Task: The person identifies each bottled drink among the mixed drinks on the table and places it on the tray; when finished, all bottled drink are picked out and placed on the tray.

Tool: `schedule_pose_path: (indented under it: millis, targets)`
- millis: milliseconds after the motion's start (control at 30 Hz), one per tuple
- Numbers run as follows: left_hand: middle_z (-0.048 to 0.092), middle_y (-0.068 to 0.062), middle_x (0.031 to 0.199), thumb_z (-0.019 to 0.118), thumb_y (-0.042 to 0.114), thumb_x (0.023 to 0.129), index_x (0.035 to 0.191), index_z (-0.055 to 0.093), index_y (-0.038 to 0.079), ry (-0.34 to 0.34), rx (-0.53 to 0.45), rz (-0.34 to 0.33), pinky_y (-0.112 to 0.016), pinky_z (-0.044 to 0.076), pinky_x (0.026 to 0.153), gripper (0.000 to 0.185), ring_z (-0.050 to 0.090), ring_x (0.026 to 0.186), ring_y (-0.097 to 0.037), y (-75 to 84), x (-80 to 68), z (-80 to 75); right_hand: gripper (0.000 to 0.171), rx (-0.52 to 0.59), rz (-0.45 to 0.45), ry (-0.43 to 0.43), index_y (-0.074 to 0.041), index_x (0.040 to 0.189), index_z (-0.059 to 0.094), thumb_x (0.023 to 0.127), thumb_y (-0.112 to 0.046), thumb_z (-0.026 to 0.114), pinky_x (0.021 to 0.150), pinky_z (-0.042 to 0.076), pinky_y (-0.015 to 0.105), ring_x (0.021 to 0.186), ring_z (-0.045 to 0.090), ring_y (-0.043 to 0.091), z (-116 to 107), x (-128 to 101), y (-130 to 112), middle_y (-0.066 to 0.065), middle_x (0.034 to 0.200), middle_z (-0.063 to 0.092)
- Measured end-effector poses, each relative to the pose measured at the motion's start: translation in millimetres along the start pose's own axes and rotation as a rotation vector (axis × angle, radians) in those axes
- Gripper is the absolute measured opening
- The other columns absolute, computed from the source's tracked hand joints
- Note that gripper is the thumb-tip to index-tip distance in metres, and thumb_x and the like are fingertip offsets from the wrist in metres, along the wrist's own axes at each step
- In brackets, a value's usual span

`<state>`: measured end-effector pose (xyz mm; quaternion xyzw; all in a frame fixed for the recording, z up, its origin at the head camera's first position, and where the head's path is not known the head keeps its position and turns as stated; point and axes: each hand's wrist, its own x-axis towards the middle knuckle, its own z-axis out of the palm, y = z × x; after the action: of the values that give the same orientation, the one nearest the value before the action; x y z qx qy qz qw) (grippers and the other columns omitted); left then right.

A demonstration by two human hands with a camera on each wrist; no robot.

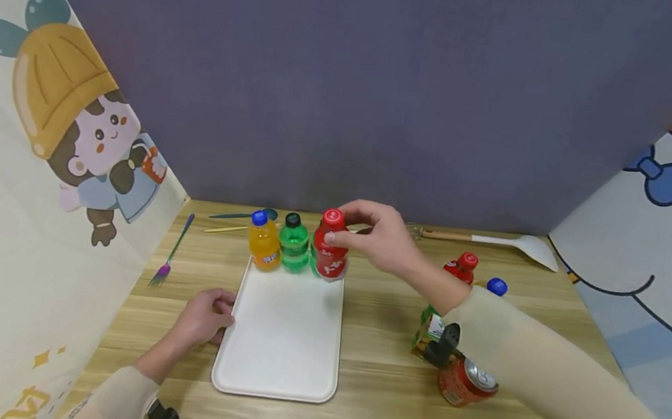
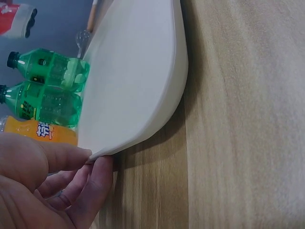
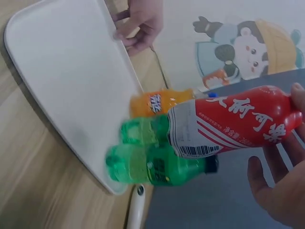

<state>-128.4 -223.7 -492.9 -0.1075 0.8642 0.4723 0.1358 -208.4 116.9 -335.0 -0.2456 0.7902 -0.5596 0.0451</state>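
Right hand (image 1: 379,238) gripping red bottle (image 1: 329,253), left hand (image 1: 204,315) on tray (image 1: 282,340)

1. Left hand (image 2: 43,186) at lower left; fingertips (image 2: 102,164) touch the rim of the white tray (image 2: 138,67) at its near corner.
2. Tray lies on the wooden surface (image 2: 243,119), casting a shadow beside its edge.
3. Beyond the tray: two green bottles (image 2: 45,86) side by side, orange bottle (image 2: 40,131) next to them.
4. Red-and-white item (image 2: 16,19) at top left, partly cut off.
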Motion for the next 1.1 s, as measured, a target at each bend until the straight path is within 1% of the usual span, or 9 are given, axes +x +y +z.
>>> schedule_pose_path:
  millis: [233,400,467,567,700,833,1100]
  targets:
    - [0.060,-0.016,0.100,0.066,-0.010,0.089,0.132,0.057,-0.009,0.003,-0.002,-0.002,-0.036,0.065,0.057,0.045,0.064,0.078,-0.022,-2.3,-0.2,-0.5,0.029,0.018,0.053,-0.038,-0.019,0.113,0.074,0.087,-0.024,0.084,0.085,0.064,0.036,0.104,0.066,0.021,34.8,11.0,7.4,-0.002,0.110,0.073]
    - [0.059,-0.016,0.099,0.066,-0.009,0.089,0.132,0.057,-0.009,0.001,0.001,0.004,-0.036,0.065,0.057,0.043,0.064,0.077,-0.022,-1.6,-1.3,-1.1,0.031,0.012,0.089,-0.066,-0.017,0.116,0.073,0.087,-0.024,0.084,0.090,0.062,0.033,0.104,0.066,0.019,60.3,15.2,10.9,-0.004,0.112,0.072]
    - [0.059,-0.015,0.099,0.066,-0.009,0.089,0.132,0.057,-0.009,0.003,-0.004,0.005,-0.037,0.065,0.056,0.043,0.064,0.076,-0.022,-1.9,-1.2,-1.3,0.032,0.003,0.085,-0.076,-0.016,0.117,0.073,0.087,-0.023,0.084,0.092,0.061,0.032,0.104,0.066,0.018,70.1,17.6,12.2,-0.003,0.112,0.072]
    - [0.059,-0.016,0.098,0.066,-0.009,0.089,0.131,0.057,-0.009,0.004,-0.018,0.014,-0.037,0.065,0.056,0.043,0.064,0.076,-0.021,-2.8,-0.6,-1.0,0.032,-0.010,0.087,-0.085,-0.016,0.116,0.073,0.087,-0.023,0.084,0.092,0.060,0.030,0.104,0.065,0.016,83.3,20.7,15.5,-0.005,0.112,0.072]
    - [0.059,-0.015,0.097,0.066,-0.010,0.088,0.129,0.058,-0.010,0.007,-0.031,0.022,-0.039,0.065,0.054,0.042,0.063,0.076,-0.021,-3.4,-0.3,0.1,0.033,-0.001,0.088,-0.094,-0.017,0.116,0.073,0.087,-0.026,0.084,0.091,0.061,0.028,0.103,0.066,0.014,96.1,24.3,19.6,-0.006,0.112,0.072]
    - [0.059,-0.014,0.097,0.067,-0.009,0.088,0.129,0.059,-0.008,0.012,-0.025,0.018,-0.038,0.065,0.054,0.042,0.063,0.076,-0.020,-3.7,1.2,1.0,0.035,0.017,0.097,-0.087,-0.017,0.118,0.072,0.087,-0.027,0.084,0.090,0.061,0.028,0.105,0.066,0.015,106.2,27.8,20.9,-0.005,0.113,0.072]
    - [0.059,-0.014,0.097,0.067,-0.008,0.088,0.129,0.060,-0.008,0.012,-0.002,0.016,-0.037,0.065,0.054,0.041,0.063,0.075,-0.021,-3.2,2.7,1.5,0.038,-0.026,0.141,-0.045,-0.018,0.118,0.072,0.085,-0.028,0.086,0.090,0.061,0.027,0.106,0.066,0.012,125.5,35.9,28.0,-0.008,0.111,0.072]
